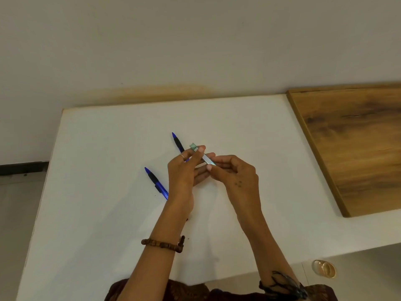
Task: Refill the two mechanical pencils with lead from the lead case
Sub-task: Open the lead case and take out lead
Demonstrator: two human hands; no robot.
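Observation:
Two blue mechanical pencils with black grips lie on the white table [108,148]. One pencil [156,183] rests left of my left wrist. The other pencil [178,142] lies farther back, its lower end hidden behind my left hand. Both hands hold a slim clear lead case [207,159] with a pale green cap above the table's middle. My left hand [184,177] pinches the cap end with thumb and fingers. My right hand [234,172] grips the lower end of the case. Whether the cap is on or off is unclear.
A wooden board [351,144] covers the table's right side. The table's left edge drops to a grey floor [17,203]. A wall rises behind the table. A round golden object [324,269] lies on the floor at the lower right.

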